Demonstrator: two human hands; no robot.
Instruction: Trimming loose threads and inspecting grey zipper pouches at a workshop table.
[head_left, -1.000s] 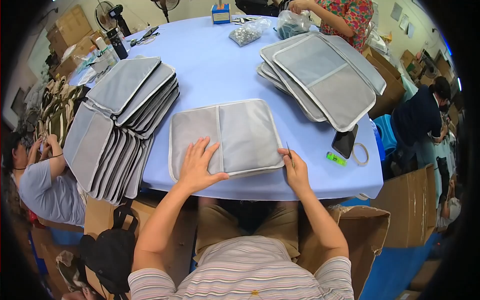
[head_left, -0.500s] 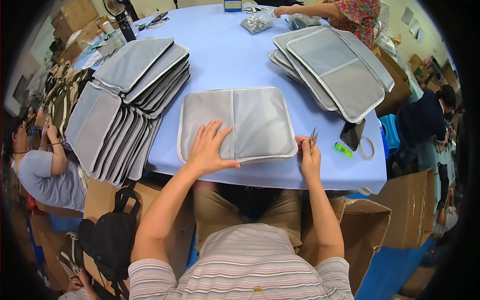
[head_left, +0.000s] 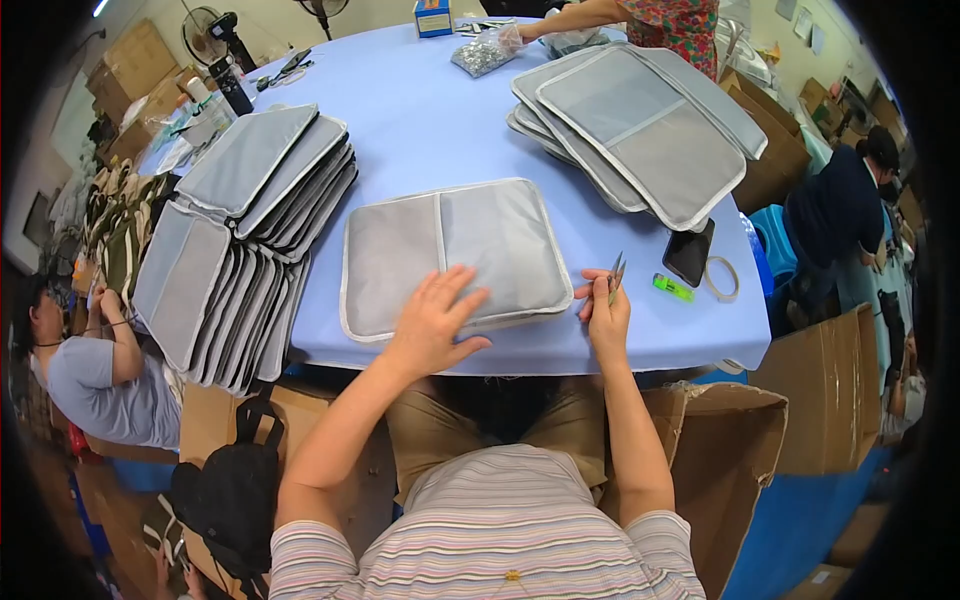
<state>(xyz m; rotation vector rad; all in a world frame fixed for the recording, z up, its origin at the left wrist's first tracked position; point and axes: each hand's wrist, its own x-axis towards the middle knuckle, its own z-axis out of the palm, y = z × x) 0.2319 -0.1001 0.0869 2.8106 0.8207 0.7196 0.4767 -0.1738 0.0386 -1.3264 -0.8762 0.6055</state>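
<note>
A grey rectangular fabric pouch (head_left: 500,245) with light piping and a seam across it lies flat before me on the blue-covered table. My left hand (head_left: 435,322), slightly blurred, is open with fingers spread over the pouch's near edge. Just off its right corner, my right hand (head_left: 606,315) is closed around small pointed thread snips (head_left: 617,272), blades up. Most of their handle is hidden in my fingers. To the left stand stacks of similar grey pouches (head_left: 250,155), and another pile of pouches (head_left: 650,130) sits at the far right.
Right of my right hand lie a green lighter-like item (head_left: 673,288), a black phone (head_left: 690,252) and a tape roll (head_left: 722,278). A co-worker's arm (head_left: 575,17) reaches to a plastic bag of small metal parts (head_left: 487,52). Cardboard boxes (head_left: 720,450) stand below the table's edge.
My left hand has slid rightward along the pouch's near edge. My right hand, still holding the snips, has come slightly away from the pouch's corner. The whole view has shifted a little.
</note>
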